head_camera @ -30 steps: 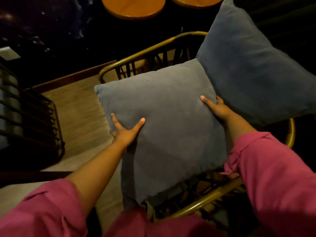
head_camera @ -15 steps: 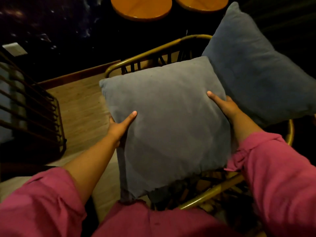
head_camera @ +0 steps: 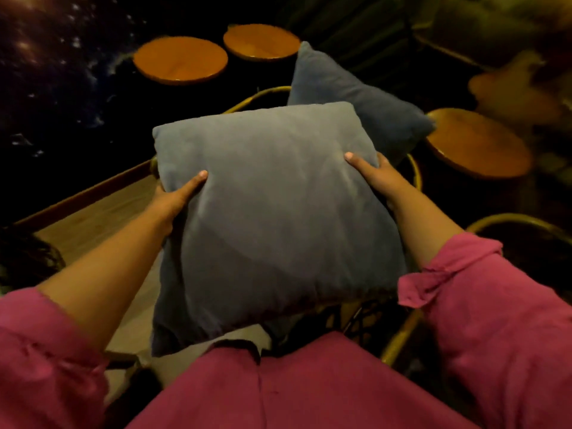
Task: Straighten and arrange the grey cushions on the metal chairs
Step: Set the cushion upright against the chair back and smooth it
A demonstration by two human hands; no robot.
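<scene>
A square grey cushion [head_camera: 272, 218] is held up in front of me, above the seat of a metal chair [head_camera: 414, 174] with a gold-coloured frame. My left hand [head_camera: 176, 196] grips its left edge, thumb on the front face. My right hand [head_camera: 374, 174] grips its right edge the same way. A second grey cushion [head_camera: 365, 103] leans upright against the chair's back, behind and to the right of the held one. The held cushion hides most of the chair.
Two round orange stool tops [head_camera: 181, 60] [head_camera: 260, 41] stand beyond the chair, a third [head_camera: 479, 144] to the right. Another gold chair rim [head_camera: 520, 221] curves at the right. Wooden floor [head_camera: 102, 218] lies to the left, beside dark ground.
Both hands have lifted the cushion off the chair seat and pulled it up towards me. The view has tilted up, bringing more stools and a second chair into sight.
</scene>
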